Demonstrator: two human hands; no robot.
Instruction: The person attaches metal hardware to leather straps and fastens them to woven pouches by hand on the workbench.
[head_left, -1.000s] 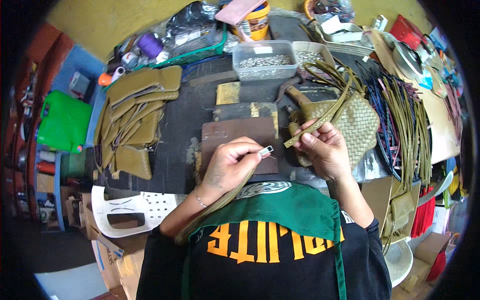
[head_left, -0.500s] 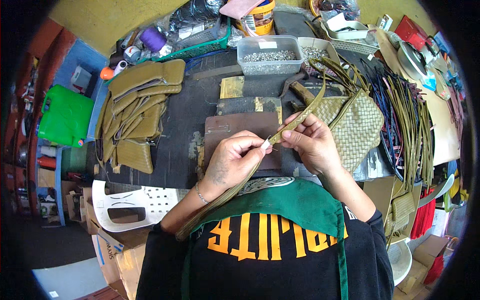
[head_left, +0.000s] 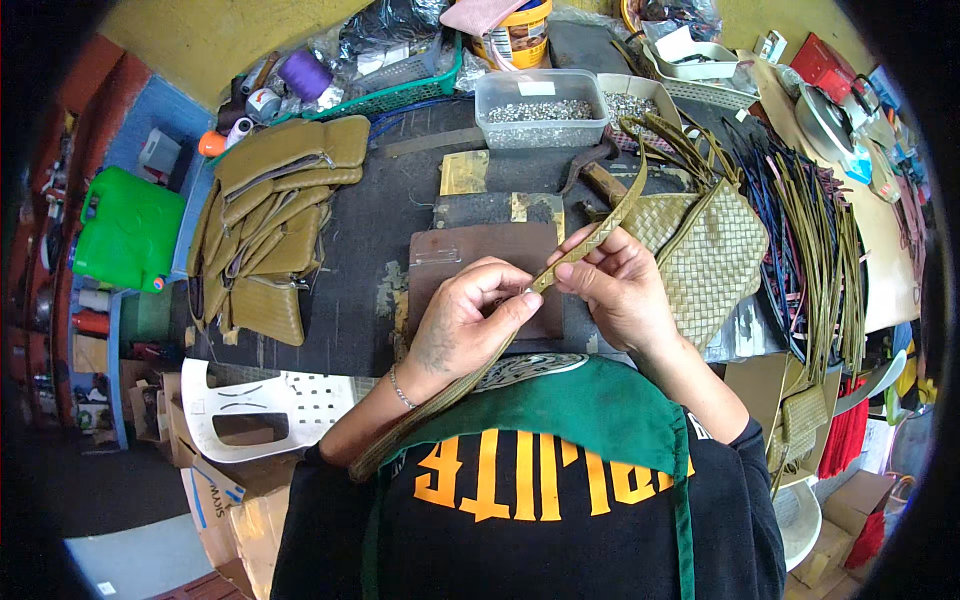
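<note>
I see a bundle of olive straps running near-left along the forearm, clamped in the left hand. The right hand, thumb against fingers, pinches an olive strip, its near end at the left fingertips.

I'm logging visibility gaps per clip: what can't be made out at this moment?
All in the head view:
1. End of the strap bundle pinched in the left hand: hidden by thumb and fingers.
2. Whether it joins the olive strap in the right hand: hidden by the fingertips.
3. Part of the brown sheet: covered by the left hand.
4. Shape of the metal pieces: too small.
5. Lower black shirt: cut off by the bottom edge.
</note>
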